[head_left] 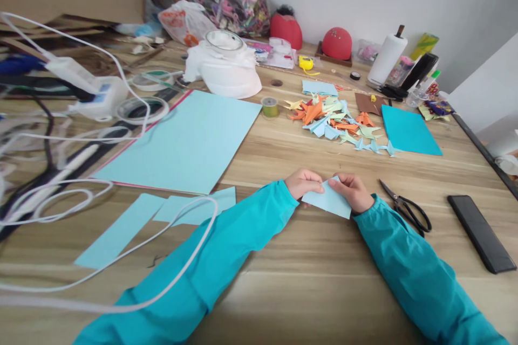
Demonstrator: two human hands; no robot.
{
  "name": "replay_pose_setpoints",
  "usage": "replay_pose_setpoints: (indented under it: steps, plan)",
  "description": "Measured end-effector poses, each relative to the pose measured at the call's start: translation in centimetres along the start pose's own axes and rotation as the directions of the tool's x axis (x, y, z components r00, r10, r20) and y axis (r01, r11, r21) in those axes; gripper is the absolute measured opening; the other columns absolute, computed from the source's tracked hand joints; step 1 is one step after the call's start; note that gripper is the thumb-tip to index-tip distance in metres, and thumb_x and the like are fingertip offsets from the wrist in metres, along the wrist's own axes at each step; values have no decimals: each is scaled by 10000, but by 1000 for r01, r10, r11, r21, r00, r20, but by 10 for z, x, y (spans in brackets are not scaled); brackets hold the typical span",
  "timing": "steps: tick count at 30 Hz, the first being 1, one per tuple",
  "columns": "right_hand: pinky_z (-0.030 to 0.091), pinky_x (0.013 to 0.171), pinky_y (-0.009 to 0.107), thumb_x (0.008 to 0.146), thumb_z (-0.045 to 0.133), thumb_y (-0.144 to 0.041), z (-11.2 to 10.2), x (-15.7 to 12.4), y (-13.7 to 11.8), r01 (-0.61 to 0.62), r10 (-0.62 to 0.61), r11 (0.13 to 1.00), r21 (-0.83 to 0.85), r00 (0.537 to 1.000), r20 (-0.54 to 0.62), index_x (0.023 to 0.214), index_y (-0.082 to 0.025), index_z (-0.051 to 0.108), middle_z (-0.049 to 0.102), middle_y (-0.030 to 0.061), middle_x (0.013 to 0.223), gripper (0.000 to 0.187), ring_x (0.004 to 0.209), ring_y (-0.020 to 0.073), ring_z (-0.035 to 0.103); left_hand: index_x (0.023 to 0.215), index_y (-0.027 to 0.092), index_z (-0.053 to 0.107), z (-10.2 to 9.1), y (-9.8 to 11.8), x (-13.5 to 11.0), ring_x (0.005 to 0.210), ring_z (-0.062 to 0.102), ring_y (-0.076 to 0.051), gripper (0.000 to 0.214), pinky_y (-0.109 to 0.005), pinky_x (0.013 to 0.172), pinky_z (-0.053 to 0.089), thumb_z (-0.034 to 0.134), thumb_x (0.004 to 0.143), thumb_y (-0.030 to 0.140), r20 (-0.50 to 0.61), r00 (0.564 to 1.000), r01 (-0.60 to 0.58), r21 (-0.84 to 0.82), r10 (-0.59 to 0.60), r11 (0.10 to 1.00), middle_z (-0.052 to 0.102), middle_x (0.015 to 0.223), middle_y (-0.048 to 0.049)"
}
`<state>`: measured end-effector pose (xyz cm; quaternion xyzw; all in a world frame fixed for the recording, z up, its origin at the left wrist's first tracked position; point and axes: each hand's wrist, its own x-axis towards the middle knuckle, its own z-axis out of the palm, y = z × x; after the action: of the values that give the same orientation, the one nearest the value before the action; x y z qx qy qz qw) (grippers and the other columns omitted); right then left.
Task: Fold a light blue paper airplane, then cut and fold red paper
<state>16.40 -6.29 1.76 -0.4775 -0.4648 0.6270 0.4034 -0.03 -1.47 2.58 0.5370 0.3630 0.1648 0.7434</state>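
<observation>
Between my two hands is a small light-blue sheet of paper (pixel 329 202), tilted above the wooden table. My left hand (pixel 303 183) pinches its upper left side, while my right hand (pixel 354 192) grips the upper right side with the thumb on top. Some fingers of both hands are hidden behind the paper. Black-handled scissors (pixel 408 210) lie just right of my right hand. Beyond the hands is a pile of folded paper cranes (pixel 324 116) in orange, blue and pale green. Cut light-blue paper strips (pixel 125 229) lie to the left, near my left sleeve.
Large light-blue sheets (pixel 190 137) cover the left middle of the table (pixel 315 291). A white cable (pixel 202 248) loops over my left sleeve. A phone (pixel 481 233) lies at right, a teal sheet (pixel 410 129) farther back. Thread spool (pixel 270 107) and red pincushion (pixel 337 43) stand behind.
</observation>
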Motion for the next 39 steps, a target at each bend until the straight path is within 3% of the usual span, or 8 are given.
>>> replay_pose_setpoints:
  steps: [4, 9, 13, 17, 23, 29, 39]
  plan:
    - [282, 347, 172, 626, 705, -470, 0, 0, -1, -12, 13, 999, 32, 1000, -8, 578, -147, 554, 507, -46, 459, 359, 368, 50, 411, 492, 128, 568, -3, -4, 1, 276, 417, -77, 124, -165, 284, 242, 615, 520, 239, 34, 999, -22, -28, 23, 999, 501, 336, 22]
    - [279, 328, 171, 574, 742, -450, -1, -1, -6, -29, 46, 991, 127, 990, -131, 527, -149, 539, 499, -40, 412, 366, 343, 57, 415, 493, 125, 573, -9, -9, 3, 263, 427, -90, 110, -166, 267, 269, 583, 522, 230, 77, 997, -11, -157, 23, 988, 542, 346, -16]
    - [272, 312, 175, 541, 756, -434, -3, 0, -9, -41, 67, 985, 169, 986, -150, 494, -156, 522, 486, -39, 383, 367, 325, 60, 403, 455, 116, 563, -12, -8, 4, 271, 453, -103, 115, -174, 267, 307, 580, 498, 221, 125, 991, -17, -208, 44, 978, 556, 355, -32]
    - [273, 305, 179, 528, 757, -426, -5, 1, -9, -40, 79, 976, 213, 981, -179, 493, -161, 516, 480, -42, 374, 360, 315, 63, 395, 417, 122, 537, -13, -5, 3, 265, 456, -117, 120, -181, 247, 292, 570, 467, 225, 117, 992, -22, -254, 53, 967, 551, 347, -28]
    - [275, 325, 175, 552, 754, -431, -5, -1, -9, -61, 75, 986, 158, 993, -90, 510, -155, 523, 482, -48, 403, 363, 334, 56, 405, 433, 128, 521, -4, -3, -1, 267, 414, -75, 304, -176, 278, 261, 649, 545, 381, 46, 993, -97, -198, 108, 975, 501, 331, 8]
    - [251, 336, 176, 596, 732, -437, -2, -2, -7, -46, 45, 999, 21, 999, 19, 525, -151, 531, 459, -61, 417, 357, 344, 43, 371, 468, 132, 540, 4, -10, 6, 319, 407, -52, 256, -173, 339, 258, 706, 469, 328, 28, 993, -114, -39, 115, 993, 480, 350, 56]
    - [258, 310, 176, 542, 760, -426, -5, 0, -11, -67, 81, 985, 159, 993, -83, 481, -158, 499, 461, -52, 382, 378, 315, 53, 388, 478, 126, 558, -11, -7, 0, 284, 412, -75, 107, -180, 308, 275, 604, 505, 219, 172, 983, -35, -143, 59, 989, 541, 364, -4]
